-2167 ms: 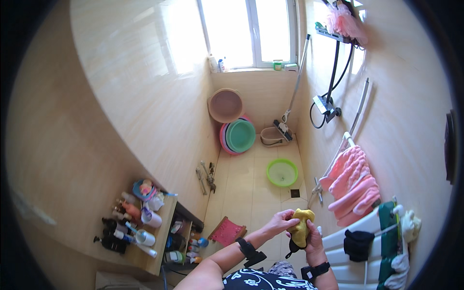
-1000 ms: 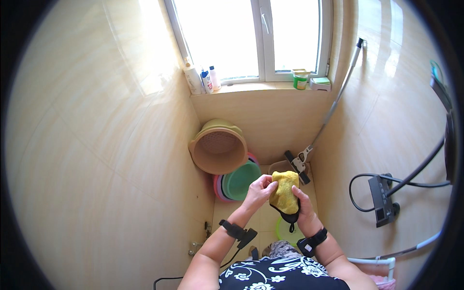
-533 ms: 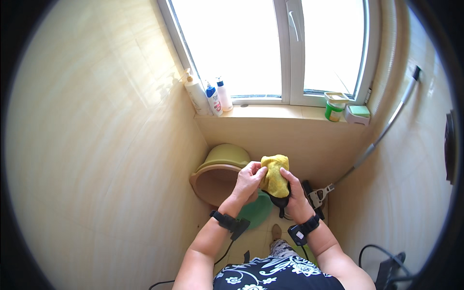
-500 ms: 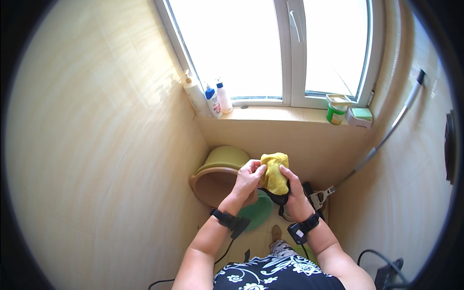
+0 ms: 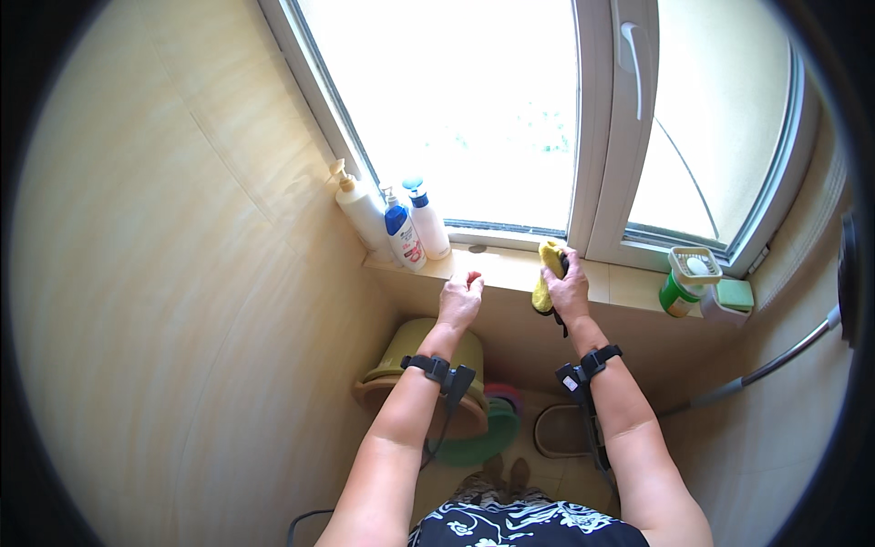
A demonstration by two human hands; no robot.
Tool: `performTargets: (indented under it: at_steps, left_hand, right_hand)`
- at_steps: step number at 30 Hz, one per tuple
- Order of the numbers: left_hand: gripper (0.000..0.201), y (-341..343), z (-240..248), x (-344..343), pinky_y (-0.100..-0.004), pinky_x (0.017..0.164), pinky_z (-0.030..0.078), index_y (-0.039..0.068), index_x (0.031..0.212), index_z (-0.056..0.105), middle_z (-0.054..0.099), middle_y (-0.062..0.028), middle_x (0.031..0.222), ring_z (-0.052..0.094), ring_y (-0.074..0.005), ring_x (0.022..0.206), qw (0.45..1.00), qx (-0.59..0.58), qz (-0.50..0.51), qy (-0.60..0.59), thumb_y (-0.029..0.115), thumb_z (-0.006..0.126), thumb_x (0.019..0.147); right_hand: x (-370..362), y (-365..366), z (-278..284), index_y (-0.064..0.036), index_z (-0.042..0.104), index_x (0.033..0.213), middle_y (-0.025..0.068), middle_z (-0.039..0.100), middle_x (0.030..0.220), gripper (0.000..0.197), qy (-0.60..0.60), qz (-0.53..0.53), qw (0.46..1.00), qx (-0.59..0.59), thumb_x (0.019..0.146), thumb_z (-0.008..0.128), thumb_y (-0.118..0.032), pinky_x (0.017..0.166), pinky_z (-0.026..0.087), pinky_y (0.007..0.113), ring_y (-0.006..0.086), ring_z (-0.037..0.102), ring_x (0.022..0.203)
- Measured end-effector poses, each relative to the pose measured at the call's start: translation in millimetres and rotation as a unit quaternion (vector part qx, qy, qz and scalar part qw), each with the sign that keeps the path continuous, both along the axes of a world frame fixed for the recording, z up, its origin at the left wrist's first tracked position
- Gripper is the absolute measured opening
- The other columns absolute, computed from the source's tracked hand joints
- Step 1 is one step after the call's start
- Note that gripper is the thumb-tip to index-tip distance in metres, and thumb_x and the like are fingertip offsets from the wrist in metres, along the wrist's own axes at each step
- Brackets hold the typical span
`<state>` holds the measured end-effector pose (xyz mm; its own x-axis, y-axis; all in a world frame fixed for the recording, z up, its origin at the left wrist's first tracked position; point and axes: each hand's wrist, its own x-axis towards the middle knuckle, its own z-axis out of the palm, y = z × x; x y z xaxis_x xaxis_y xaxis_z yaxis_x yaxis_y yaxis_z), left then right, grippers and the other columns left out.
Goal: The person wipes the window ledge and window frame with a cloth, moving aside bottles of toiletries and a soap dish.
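My right hand (image 5: 569, 284) is wrapped round a yellow fuzzy cleaning pad (image 5: 543, 284) with a black backing and a dangling black strap. The pad is held on edge at the front of the tiled window sill (image 5: 510, 267); whether it touches the sill I cannot tell. To its left my left hand (image 5: 460, 301) is closed with curled fingers, apart from the pad, and nothing shows in it. Beyond that hand stand a white pump bottle (image 5: 363, 214), a blue-and-white bottle (image 5: 404, 237) and a pale bottle with a blue top (image 5: 428, 226).
On the sill's right are a green tub (image 5: 676, 296) under a soap dish (image 5: 694, 265) and a green sponge (image 5: 734, 294) on a white holder. Basins (image 5: 428, 351) are stacked below left. A metal pole (image 5: 784, 360) leans along the right wall. The window (image 5: 437, 109) rises behind the sill.
Both hands have moved forward toward the sill and apart. My left hand has let go of the yellow pad, which stays in my right hand, turned edge-on. The view has shifted toward the window.
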<state>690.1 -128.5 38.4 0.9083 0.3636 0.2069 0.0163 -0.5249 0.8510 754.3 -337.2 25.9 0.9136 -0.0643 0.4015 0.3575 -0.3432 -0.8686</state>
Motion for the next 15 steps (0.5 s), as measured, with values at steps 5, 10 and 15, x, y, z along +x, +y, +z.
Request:
performTargets:
  at_steps: [5, 10, 15]
  left_hand:
    - [0.027, 30, -40, 59, -0.0433, 0.099, 0.044, 0.009, 0.114, 0.069, 0.066, -0.0131, 0.116, 0.056, -0.0323, 0.114, 0.971, 0.237, 0.0, -0.034, 0.022, 0.061, 0.091]
    - [0.027, 31, -45, 94, -0.0432, 0.095, 0.046, 0.011, 0.111, 0.068, 0.064, -0.0093, 0.117, 0.057, -0.0299, 0.108, 0.931, 0.357, 0.035, -0.063, 0.024, 0.061, 0.088]
    - [0.015, 40, -44, 117, -0.0412, 0.088, 0.049, 0.009, 0.085, 0.069, 0.064, -0.0089, 0.1, 0.06, -0.0279, 0.101, 0.899, 0.436, -0.009, -0.045, 0.023, 0.07, 0.081]
  right_hand:
    - [25, 44, -34, -0.0071, 0.055, 0.124, 0.0198, 0.066, 0.111, 0.049, 0.025, 0.028, 0.994, -0.106, 0.083, 0.076, -0.022, 0.091, 0.051, 0.044, 0.0392, 0.063, 0.104]
    - [29, 50, -40, -0.0091, 0.058, 0.12, 0.0138, 0.066, 0.108, 0.043, -0.126, -0.037, 0.97, -0.203, 0.082, 0.075, -0.022, 0.09, 0.052, 0.042, 0.0347, 0.063, 0.103]
    - [26, 49, -36, -0.0088, 0.059, 0.117, 0.0134, 0.066, 0.105, 0.04, -0.155, -0.04, 0.962, -0.222, 0.082, 0.074, -0.022, 0.088, 0.053, 0.041, 0.0345, 0.063, 0.101]
